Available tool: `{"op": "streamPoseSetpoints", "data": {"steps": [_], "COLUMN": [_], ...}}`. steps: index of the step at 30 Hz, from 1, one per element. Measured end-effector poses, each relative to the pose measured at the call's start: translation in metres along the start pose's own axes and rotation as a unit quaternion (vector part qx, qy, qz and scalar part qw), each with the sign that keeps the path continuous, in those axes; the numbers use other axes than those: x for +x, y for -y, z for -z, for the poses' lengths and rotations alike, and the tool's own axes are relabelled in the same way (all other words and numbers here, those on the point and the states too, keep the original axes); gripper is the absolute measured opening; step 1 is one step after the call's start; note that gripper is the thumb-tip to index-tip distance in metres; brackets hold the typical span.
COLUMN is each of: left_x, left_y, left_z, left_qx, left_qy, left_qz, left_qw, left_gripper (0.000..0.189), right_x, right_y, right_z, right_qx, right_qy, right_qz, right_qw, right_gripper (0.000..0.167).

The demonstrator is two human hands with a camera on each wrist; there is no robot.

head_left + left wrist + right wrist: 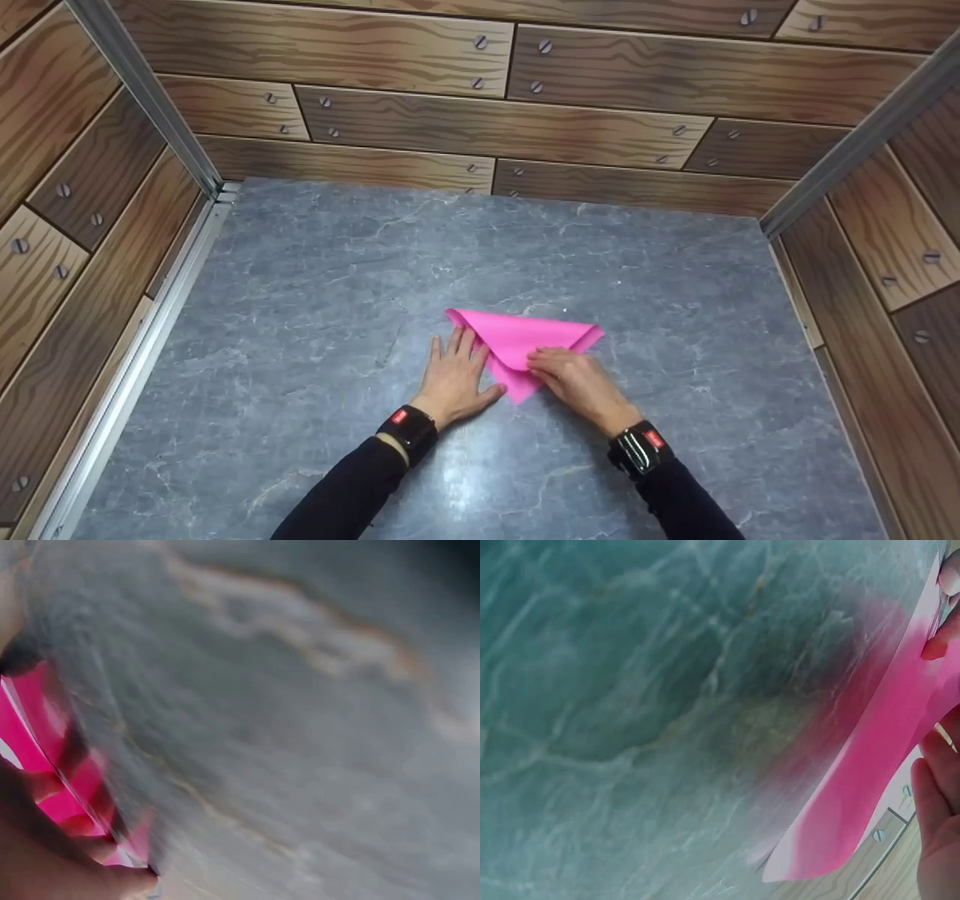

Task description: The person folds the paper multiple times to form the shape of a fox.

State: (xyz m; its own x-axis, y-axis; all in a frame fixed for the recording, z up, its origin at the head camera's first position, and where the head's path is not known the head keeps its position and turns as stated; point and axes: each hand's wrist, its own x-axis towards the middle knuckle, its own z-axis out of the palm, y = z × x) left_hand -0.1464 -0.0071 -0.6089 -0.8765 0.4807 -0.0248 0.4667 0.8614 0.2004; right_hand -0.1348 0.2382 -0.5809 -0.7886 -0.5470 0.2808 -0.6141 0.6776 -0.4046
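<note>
The folded pink paper (pixel 514 334) was pinched near its loose flap's tip by the right hand (pixel 581 382), fingers bent together; its long fold was laid crosswise just beyond that grip. Left of the grip, its edge was touched by the left hand (pixel 451 382), fingers spread.

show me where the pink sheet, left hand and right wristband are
Pink sheet (pixel 523 334), head view: on its folded-over upper layer.
Left hand (pixel 453 381), head view: on the back of the hand.
Right wristband (pixel 638 451), head view: on its outer side.
</note>
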Motion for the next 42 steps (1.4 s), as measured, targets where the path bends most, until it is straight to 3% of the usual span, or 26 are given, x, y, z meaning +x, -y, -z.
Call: {"op": "streamPoseSetpoints", "data": {"steps": [6, 10, 14, 24, 35, 42], "left_x": [-0.004, -0.009, -0.011, -0.011, -0.016, -0.016], "left_y": [0.007, 0.014, 0.021, 0.028, 0.031, 0.033], "left_z": [0.005, 0.011, 0.012, 0.007, 0.009, 0.006], "left_qx": [-0.032, -0.050, -0.036, -0.016, -0.009, -0.004], "left_qy": [-0.003, 0.032, 0.059, 0.060, 0.077, 0.077], "left_qz": [-0.035, -0.060, -0.074, -0.073, -0.071, -0.071], "left_qw": [0.9989, 0.9964, 0.9949, 0.9954, 0.9944, 0.9945], "left_gripper": [0.084, 0.090, 0.090, 0.088, 0.095, 0.095], "right_x": [-0.003, -0.004, -0.005, -0.007, -0.014, -0.016], "right_y": [-0.001, -0.001, -0.001, 0.003, 0.005, 0.007], "right_z": [-0.004, -0.004, -0.005, -0.011, -0.013, -0.015], "right_qx": [-0.005, -0.008, -0.034, -0.085, -0.068, -0.081], "right_qy": [0.005, 0.004, 0.009, 0.035, 0.040, 0.034], "right_qz": [-0.002, -0.005, 0.005, 0.024, 0.020, 0.042], "right_qw": [1.0000, 0.9999, 0.9994, 0.9954, 0.9967, 0.9953], "right_gripper": [0.026, 0.025, 0.024, 0.021, 0.022, 0.022]}}
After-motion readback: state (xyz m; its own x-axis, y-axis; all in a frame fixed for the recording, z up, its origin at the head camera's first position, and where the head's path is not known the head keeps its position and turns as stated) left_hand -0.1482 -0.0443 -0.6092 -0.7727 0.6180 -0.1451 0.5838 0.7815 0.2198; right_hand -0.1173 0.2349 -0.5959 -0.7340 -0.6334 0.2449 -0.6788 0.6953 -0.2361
